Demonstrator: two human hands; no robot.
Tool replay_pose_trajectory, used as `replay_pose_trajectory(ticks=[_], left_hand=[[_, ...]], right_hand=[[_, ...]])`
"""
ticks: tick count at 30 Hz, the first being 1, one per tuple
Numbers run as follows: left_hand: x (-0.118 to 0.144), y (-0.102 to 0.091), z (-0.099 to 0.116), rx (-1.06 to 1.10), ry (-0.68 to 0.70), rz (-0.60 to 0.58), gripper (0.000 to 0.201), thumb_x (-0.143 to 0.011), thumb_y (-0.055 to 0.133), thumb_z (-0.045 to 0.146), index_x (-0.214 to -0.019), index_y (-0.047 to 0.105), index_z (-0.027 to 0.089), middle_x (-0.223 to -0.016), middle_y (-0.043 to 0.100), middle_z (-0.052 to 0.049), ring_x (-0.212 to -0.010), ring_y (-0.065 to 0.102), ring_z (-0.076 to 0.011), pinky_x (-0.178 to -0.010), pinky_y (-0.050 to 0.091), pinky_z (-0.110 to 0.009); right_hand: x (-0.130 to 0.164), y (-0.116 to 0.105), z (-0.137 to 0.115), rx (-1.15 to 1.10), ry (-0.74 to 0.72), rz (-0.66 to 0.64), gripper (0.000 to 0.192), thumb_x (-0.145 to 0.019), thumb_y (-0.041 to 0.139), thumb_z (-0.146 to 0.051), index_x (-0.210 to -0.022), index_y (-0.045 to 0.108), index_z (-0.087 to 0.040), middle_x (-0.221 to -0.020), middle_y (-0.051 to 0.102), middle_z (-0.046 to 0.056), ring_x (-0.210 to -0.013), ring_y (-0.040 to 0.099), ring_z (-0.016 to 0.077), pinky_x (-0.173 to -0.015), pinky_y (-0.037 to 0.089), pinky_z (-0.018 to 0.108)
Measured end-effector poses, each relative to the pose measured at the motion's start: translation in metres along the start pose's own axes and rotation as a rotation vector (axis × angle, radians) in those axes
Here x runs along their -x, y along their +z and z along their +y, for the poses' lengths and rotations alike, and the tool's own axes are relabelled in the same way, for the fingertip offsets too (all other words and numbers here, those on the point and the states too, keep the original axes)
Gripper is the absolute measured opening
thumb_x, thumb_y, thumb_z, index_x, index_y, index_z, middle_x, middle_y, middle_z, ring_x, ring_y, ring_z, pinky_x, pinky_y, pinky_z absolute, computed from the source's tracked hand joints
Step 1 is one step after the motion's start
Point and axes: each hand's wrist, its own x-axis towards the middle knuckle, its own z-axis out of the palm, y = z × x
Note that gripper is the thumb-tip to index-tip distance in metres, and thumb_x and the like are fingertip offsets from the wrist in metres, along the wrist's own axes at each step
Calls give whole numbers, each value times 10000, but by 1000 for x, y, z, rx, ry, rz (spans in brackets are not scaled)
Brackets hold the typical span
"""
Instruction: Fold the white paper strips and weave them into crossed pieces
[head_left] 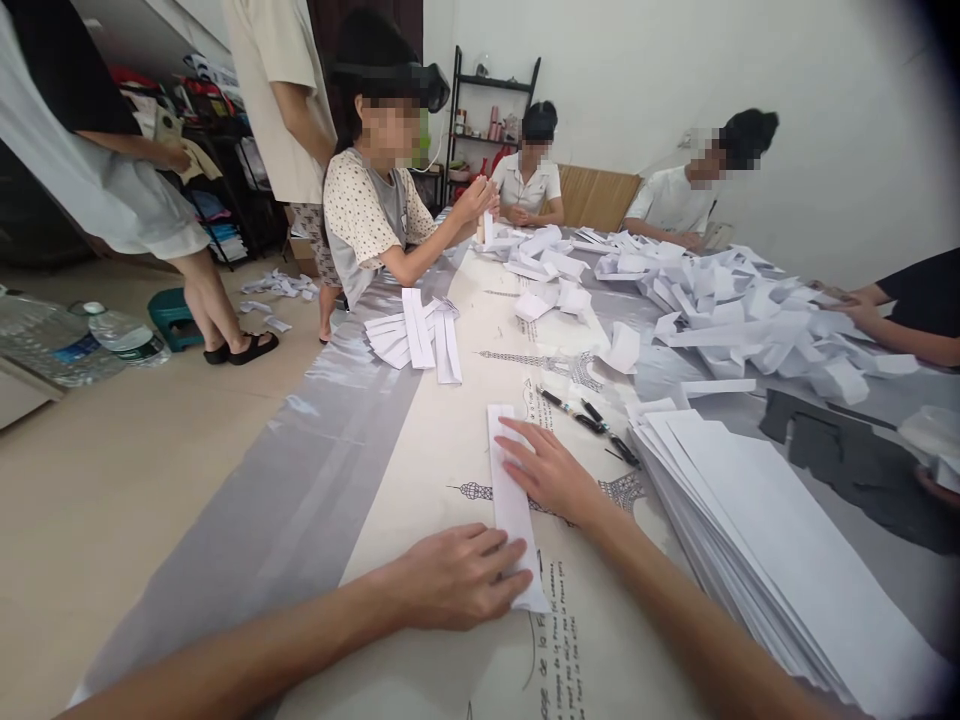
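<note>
A folded white paper strip [510, 490] lies lengthwise on the printed tablecloth in front of me. My left hand [469, 578] rests over its near end, fingers stretched across the paper and slightly apart; its thumb is hidden. Higher up, the spread fingers of my right hand [551, 468] lie on the strip's right side and upper part. To the right of my right hand is a tall stack of white paper sheets [772, 540]. Several black pens [589, 418] lie just beyond that hand.
A fan of folded strips [416, 335] lies at the table's left edge. A large heap of folded paper [750, 310] covers the far right. Several people sit or stand around the table [300, 510]. Water bottles [127, 335] and a green stool [171, 318] stand on the floor.
</note>
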Motion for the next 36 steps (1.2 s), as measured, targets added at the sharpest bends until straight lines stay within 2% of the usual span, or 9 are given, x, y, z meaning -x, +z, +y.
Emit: replay_pose_trajectory(ticks=[4,7,10,13,16,18,22,28,36], left_hand=[[1,0,0,-20,-3,8,192,-1026,505,217,-1072,668,127,-1121,724,-141,-938,699,-221,-784,573,-319],[4,0,-2,-49,29,56,204,-1032,526,232,-1113,666,107,-1093,736,-151,-1003,704,-237,-799,583,-321],[9,1,-3,-64,86,113,176,-1016,564,192,-1123,664,95,-1070,746,-148,-1043,711,-241,-821,591,-312],[12,2,-3,-56,97,154,175,-1020,532,165,-1112,667,102,-1086,751,-145,-1035,723,-243,-816,603,-315],[14,4,-3,-23,81,162,216,-1038,475,153,-1138,659,102,-1102,755,-138,-1039,731,-243,-801,613,-321],[14,4,-3,-1,68,156,232,-1046,455,141,-1159,653,95,-1118,758,-130,-1051,733,-237,-785,617,-314],[14,3,-4,8,51,145,247,-1054,434,128,-1153,657,91,-1125,765,-113,-1053,735,-231,-769,626,-311],[13,2,-2,-4,44,158,192,-1040,529,210,-1140,664,118,-1082,767,-113,-1046,735,-242,-775,634,-305],[16,-3,-3,28,52,100,238,-1057,463,163,-1215,631,109,-1106,759,-122,-1086,725,-241,-734,630,-288]], right_hand=[[44,-25,-32,-250,-29,-179,259,-1012,491,-165,-1185,665,-247,-1202,710,103,-1178,664,240,-979,597,434],[78,-39,-52,-277,-31,-266,276,-984,503,-127,-1180,668,-229,-1377,656,102,-1411,517,250,-1115,527,454],[91,-46,-63,-214,-40,-340,338,-956,526,-126,-1271,640,-171,-1509,565,120,-1536,331,261,-1205,432,480],[87,-48,-67,-153,-59,-402,361,-940,614,-213,-1294,638,-150,-1507,571,121,-1538,324,276,-1219,414,479],[85,-39,-67,-75,-119,-340,239,-951,636,-258,-1147,694,-135,-1441,629,139,-1499,397,305,-1200,442,484],[89,-30,-67,-4,-182,-245,175,-964,564,-148,-1066,704,-124,-1398,657,161,-1462,458,295,-1179,470,466],[96,-17,-66,116,-260,-149,313,-922,456,20,-1101,688,-90,-1372,659,216,-1391,548,280,-1102,544,429],[93,-19,-68,140,-273,-157,293,-940,485,-15,-1135,683,-108,-1358,675,201,-1358,583,267,-1087,553,406],[91,-21,-68,120,-268,-181,261,-954,480,-41,-1077,696,-123,-1340,691,182,-1320,617,279,-1072,563,411]])
